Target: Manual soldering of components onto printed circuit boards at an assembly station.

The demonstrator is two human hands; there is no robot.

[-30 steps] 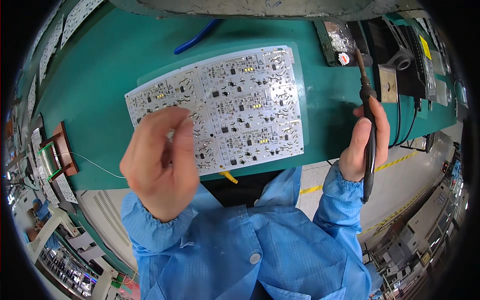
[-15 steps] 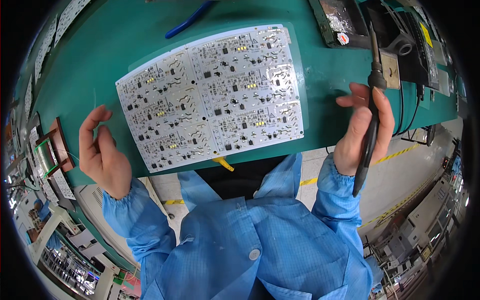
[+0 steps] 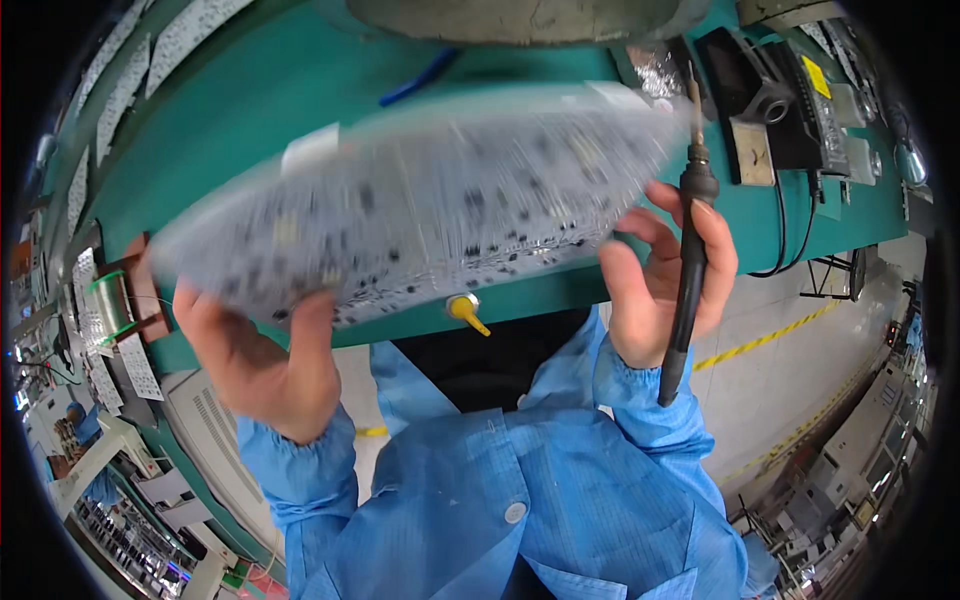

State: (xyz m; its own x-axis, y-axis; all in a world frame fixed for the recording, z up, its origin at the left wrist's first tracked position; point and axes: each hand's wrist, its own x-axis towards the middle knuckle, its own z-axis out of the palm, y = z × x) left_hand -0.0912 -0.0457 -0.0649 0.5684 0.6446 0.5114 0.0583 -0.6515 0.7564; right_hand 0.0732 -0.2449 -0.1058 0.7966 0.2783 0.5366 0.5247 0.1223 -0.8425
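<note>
A white printed circuit board panel (image 3: 420, 200), smeared by motion, stands tilted above the green bench, its far edge raised. My left hand (image 3: 265, 375) is closed on the panel's near left edge, with the thumb over the component side and the other fingers partly hidden behind it. In my right hand (image 3: 650, 310) lies a black soldering iron (image 3: 687, 275), tip pointing away from me. The thumb and fingers of that hand also reach the panel's right edge; whether they grip it I cannot tell.
A yellow plug-like piece (image 3: 467, 310) sits at the green bench's (image 3: 230, 140) near edge. Farther off lie a blue-handled tool (image 3: 420, 78) and a large rounded grey object (image 3: 520, 20). A solder spool (image 3: 110, 305) is at left; a soldering stand (image 3: 750, 150) with cables is at right.
The panel has gone from lying flat to being lifted and tilted. My left hand has moved right onto its edge. My right hand, still with the soldering iron, has shifted left to the panel.
</note>
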